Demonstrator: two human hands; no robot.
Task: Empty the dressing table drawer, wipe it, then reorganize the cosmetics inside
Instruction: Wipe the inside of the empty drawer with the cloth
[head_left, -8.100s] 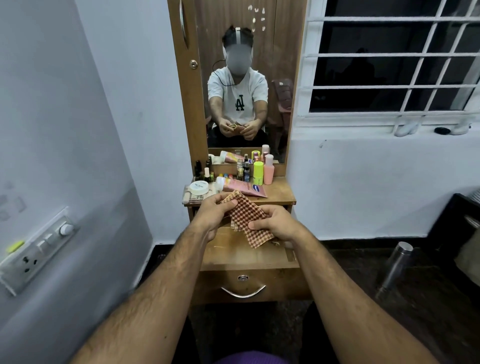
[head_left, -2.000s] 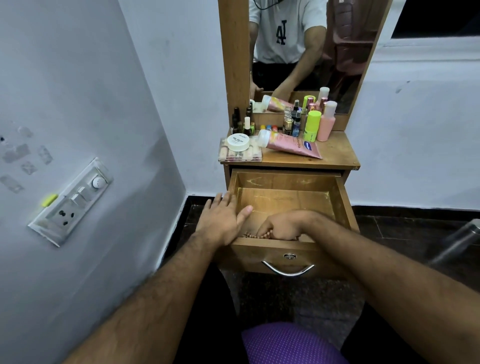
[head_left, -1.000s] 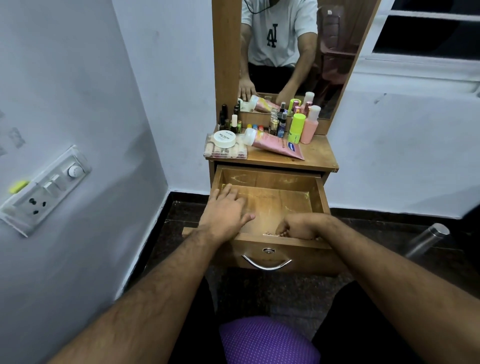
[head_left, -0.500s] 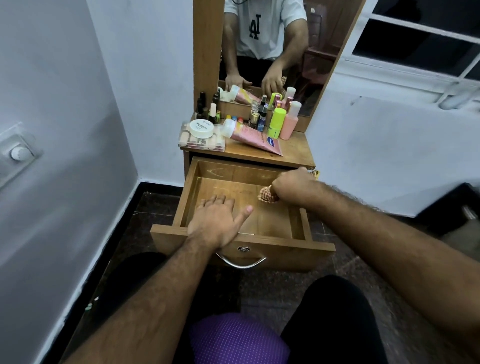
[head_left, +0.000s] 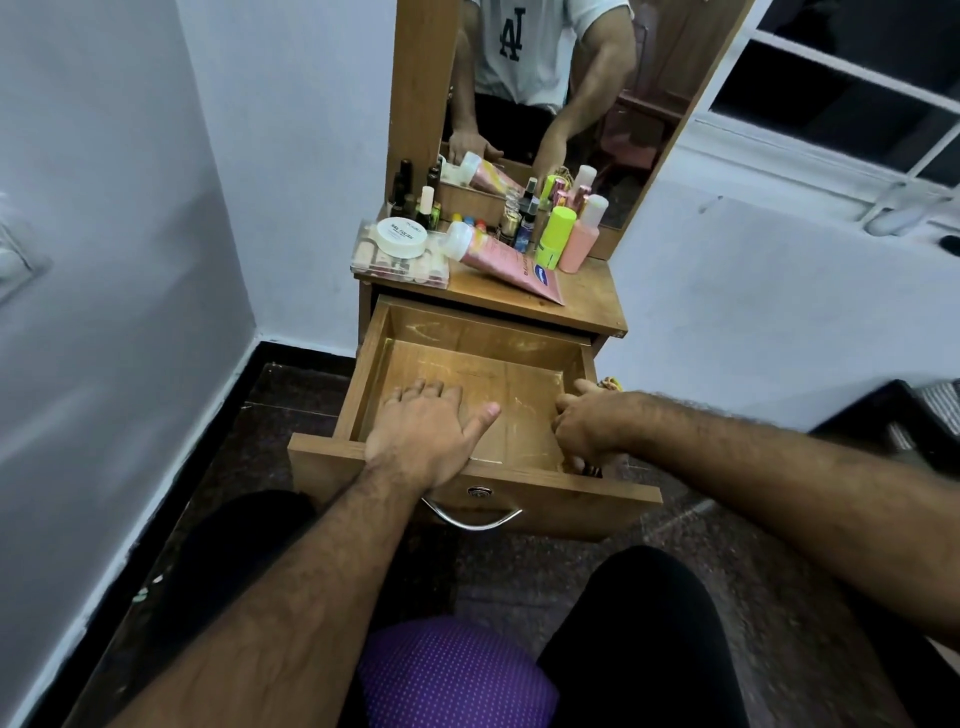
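Drawer (head_left: 519, 358) pulled out, nothing in it but hands. Left hand (head_left: 423, 431) lies flat, fingers spread, on its floor; right hand (head_left: 584, 423), just beside, is curled against the right wall, cloth (head_left: 610, 384) barely peeking out beyond it. Cosmetics (head_left: 511, 257) sit up top, past both hands.

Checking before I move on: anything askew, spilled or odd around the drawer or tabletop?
Nothing spilled. The pink tube lies on its side across the tabletop, leaning on the white jar. Pale scuffs streak the empty drawer. The right hand grips the cloth at the drawer's right wall.
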